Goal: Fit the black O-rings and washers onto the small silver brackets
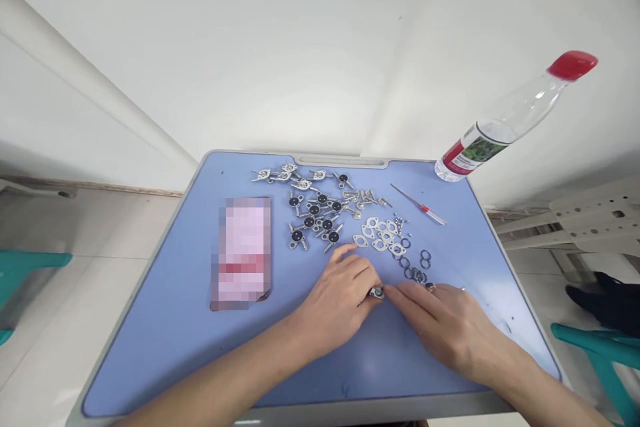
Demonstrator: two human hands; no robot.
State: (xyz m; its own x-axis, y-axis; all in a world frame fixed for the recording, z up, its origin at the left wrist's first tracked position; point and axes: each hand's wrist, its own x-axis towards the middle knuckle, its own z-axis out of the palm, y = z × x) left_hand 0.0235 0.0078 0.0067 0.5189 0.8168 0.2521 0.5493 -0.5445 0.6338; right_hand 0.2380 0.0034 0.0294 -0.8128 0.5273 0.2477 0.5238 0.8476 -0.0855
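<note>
A small silver-and-black metal fitting (376, 292) sits pinched between the left hand (337, 300) and the right hand (443, 323). The two hands are together, clamped on it at their fingertips, above a blue plastic desktop (150, 347). Just beyond lie flat silver flanged gaskets (377, 235), dark rubber O-rings (415, 272) and a cluster of silver winged parts with black centres (310, 217). Farther out are a slim red-and-clear screwdriver (419, 205), a pixelated flat rectangular object (243, 253) and, by the far corner, a clear plastic bottle with a red cap (505, 127) — its label partly in view.

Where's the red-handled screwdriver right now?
In the head view, it lies on the upper right of the blue desk, just right of the scattered metal brackets and left of the water bottle.
</note>
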